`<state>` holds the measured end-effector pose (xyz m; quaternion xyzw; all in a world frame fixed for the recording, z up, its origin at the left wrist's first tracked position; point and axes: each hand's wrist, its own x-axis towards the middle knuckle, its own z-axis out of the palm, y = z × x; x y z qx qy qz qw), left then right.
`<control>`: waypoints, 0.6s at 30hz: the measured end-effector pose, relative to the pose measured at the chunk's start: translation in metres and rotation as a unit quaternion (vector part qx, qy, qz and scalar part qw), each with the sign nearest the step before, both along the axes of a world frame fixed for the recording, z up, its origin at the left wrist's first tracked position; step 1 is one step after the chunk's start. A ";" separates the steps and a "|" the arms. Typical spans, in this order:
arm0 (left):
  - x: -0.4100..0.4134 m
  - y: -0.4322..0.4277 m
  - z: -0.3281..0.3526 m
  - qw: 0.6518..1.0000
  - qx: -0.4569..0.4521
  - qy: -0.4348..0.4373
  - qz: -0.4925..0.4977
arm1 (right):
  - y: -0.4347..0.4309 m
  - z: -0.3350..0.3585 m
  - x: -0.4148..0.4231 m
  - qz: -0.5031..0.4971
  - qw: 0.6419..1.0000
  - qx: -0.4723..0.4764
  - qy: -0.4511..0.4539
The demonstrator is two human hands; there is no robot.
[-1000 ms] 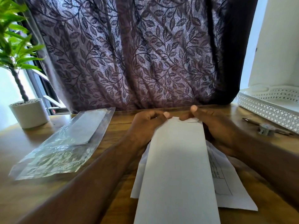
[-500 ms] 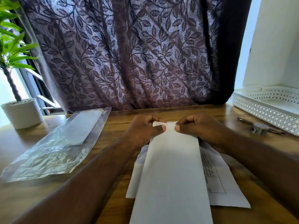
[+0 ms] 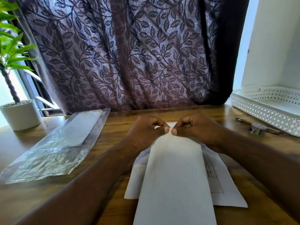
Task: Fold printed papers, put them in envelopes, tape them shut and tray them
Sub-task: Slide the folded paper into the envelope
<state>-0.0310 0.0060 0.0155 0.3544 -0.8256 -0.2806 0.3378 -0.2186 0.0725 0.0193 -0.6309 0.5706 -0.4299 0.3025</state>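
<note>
Daylight comes from behind, glowing through the leaf-patterned curtain (image 3: 129, 54) and burning out to flat white in the window gaps beyond the far left and far right corners of the desk (image 3: 121, 120), so its near side sits in soft backlit shade. The clear plastic bag (image 3: 48, 153) by the left edge glints with glare, while the white envelope (image 3: 175, 168) reads a dull grey-white. Wide-angle stretch bends the frame's edges, and the potted plant (image 3: 21, 114) looks slightly soft.

curtain (image 3: 129, 54): purple, leaf-patterned | table (image 3: 32, 200): wood | wall (image 3: 276, 38): white | daylight
</note>
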 end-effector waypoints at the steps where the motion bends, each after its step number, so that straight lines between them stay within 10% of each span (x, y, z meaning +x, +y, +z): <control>1: 0.001 0.000 0.001 1.000 0.003 -0.001 0.003 | 0.002 0.001 -0.002 0.001 1.000 0.017 -0.015; 18: 0.015 0.003 0.008 0.989 0.082 0.104 0.069 | 0.010 0.010 -0.014 0.003 0.977 0.145 -0.156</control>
